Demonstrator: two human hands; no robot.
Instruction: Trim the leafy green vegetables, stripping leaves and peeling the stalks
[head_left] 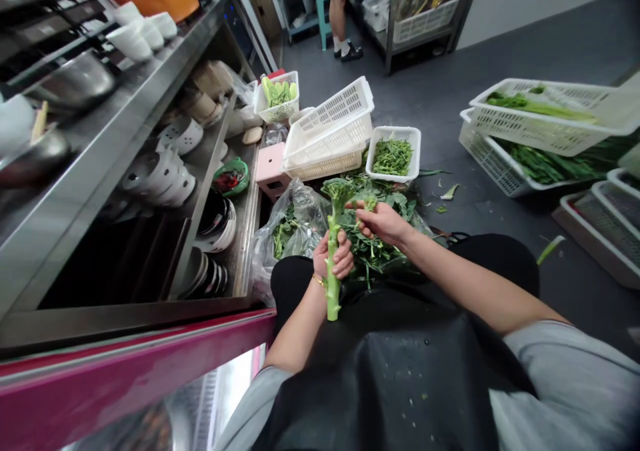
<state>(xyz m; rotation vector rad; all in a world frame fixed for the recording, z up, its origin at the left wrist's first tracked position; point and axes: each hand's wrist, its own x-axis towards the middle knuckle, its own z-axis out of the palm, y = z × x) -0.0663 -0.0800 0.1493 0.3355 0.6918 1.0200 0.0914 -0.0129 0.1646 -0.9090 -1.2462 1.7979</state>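
A long, thick broccoli stalk [332, 284] stands nearly upright in my left hand [333, 256], whose fingers wrap round its middle. Its green head [337, 189] is at the top. Close to the right of that head, my right hand [381, 221] pinches a small broccoli floret [369, 204] between thumb and fingers. Below both hands lies a heap of leafy greens [387, 254]. Beside it on the left, a clear plastic bag [306, 207] holds more greens. A small white basket [369, 164] of cut green pieces stands just beyond the heap.
Long white baskets [330, 127] lean on a pink stool [271, 169] ahead. To the left runs a steel counter [125, 131] with bowls and dishes on its shelves. Stacked vegetable baskets [545, 131] stand at right. Scraps lie on the floor [430, 124]. A person's leg [339, 11] shows at the back.
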